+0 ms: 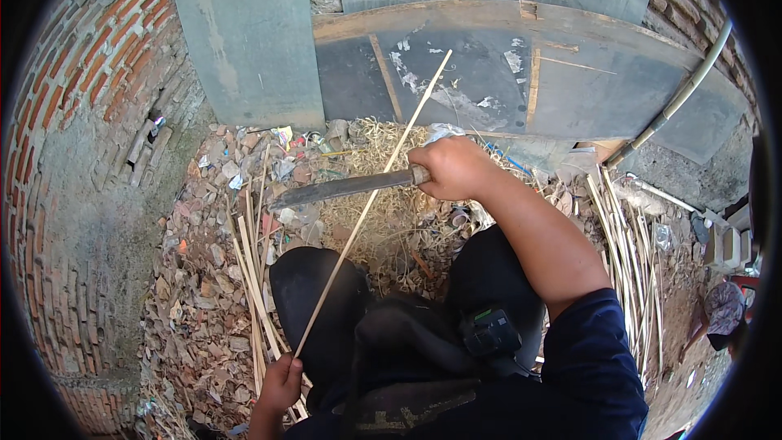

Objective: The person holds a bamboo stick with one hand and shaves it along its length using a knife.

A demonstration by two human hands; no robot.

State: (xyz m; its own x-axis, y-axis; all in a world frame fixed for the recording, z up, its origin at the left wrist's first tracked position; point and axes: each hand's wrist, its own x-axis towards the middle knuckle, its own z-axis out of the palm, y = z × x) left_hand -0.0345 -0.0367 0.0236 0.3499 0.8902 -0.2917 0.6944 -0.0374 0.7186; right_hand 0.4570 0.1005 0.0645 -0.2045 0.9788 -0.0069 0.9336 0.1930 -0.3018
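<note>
A long thin bamboo strip [340, 259] slants up from lower left, its far end reaching in front of the dark boards. My left hand [281, 383], low at the left beside my thigh, is closed around the strip's near end. Over the ground ahead of my knees, my right hand [456, 169] grips the handle of a machete [338, 189]. Its broad dark blade points left and crosses the strip at about mid-length; whether the edge touches it I cannot tell. Curled pale shavings [358, 224] lie heaped below the blade.
More strips [254, 301] lie by my left leg, and another bunch [623, 261] at the right. Dark boards [456, 73] stand ahead, a brick wall [90, 114] at left. A pole [676, 102] leans at far right, with a person [723, 310] lower down. Rubble covers the ground.
</note>
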